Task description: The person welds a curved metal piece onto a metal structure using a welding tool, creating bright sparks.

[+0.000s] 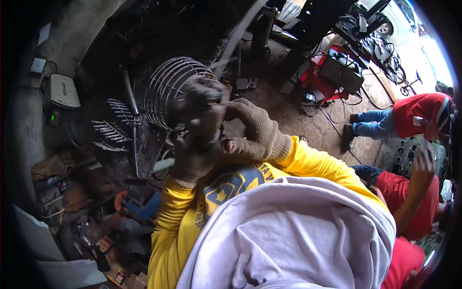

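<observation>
Both my hands wear brown knitted gloves and meet at a dark, grimy hand tool [199, 106] in front of my chest. Motion blur hides its exact kind. My left hand [192, 161] is closed around its lower part, fingers smeared. From the right, my right hand [255, 127] curls its fingers against the tool's side, with a bare thumb tip showing through the worn glove. Just behind the tool stands a rounded cage of metal wire [168, 86]. Left of it, leaf-shaped metal pieces [113, 130] and a long metal bar [131, 96] lie on a dark work surface.
A pale box-shaped unit [63, 91] hangs by the left wall. Clutter and wooden blocks [103, 243] fill the lower left. A red-framed machine [332, 72] trails cables over the floor. People in red shirts [418, 115] are at the right, beside a greenish machine [402, 154].
</observation>
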A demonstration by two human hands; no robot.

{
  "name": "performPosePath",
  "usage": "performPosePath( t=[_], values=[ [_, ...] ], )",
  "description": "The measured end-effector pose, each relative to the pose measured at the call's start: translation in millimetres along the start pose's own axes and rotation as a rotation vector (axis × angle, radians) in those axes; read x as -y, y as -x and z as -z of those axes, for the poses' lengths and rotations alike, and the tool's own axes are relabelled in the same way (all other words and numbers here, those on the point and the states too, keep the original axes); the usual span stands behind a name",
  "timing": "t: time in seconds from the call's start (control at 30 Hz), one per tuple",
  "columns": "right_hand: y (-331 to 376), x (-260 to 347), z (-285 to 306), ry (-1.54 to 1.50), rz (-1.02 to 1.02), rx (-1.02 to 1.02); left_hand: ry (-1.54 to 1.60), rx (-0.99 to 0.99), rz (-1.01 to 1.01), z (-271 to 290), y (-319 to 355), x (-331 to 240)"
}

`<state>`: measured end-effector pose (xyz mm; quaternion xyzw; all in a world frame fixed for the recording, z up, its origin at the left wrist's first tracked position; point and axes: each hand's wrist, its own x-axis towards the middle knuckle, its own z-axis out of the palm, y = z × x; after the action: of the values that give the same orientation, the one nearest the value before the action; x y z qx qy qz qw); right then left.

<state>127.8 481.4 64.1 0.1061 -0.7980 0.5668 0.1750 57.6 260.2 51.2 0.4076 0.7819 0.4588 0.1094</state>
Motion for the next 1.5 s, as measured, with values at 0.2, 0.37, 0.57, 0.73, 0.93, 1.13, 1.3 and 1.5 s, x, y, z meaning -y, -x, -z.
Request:
performPosePath(
  t=[0.2, 0.37, 0.57, 0.73, 0.93, 1.13, 1.3, 1.5],
  values=[
    [14, 7, -14, 0.099, 0.122, -0.13, 0.05, 0.127, -0.028, -9, -26, -2],
    [24, 15, -24, 0.135, -0.162, -0.007, 0.091, 0.134, -0.072, -20, -12, 13],
    [11, 22, -38, 0.224, -0.264, 0.154, 0.297, 0.118, 0.203, -27, 10, 30],
    [7, 20, -52, 0.17, -0.28, 0.166, 0.188, 0.034, 0.067, -21, 23, 33],
    [4, 22, -66, -0.031, -0.354, 0.169, -0.059, 0.086, 0.097, -13, 42, 29],
    [-4, 14, -83, -0.246, -0.47, 0.386, -0.094, 0.115, 0.29, 2, 69, -2],
    [-7, 2, -92, -0.405, -0.322, 0.49, -0.391, 0.306, 0.327, 47, 110, -16],
    [-7, -9, -104, -0.486, -0.232, 0.508, -0.647, -0.051, 0.143, 60, 166, 4]
  ],
)
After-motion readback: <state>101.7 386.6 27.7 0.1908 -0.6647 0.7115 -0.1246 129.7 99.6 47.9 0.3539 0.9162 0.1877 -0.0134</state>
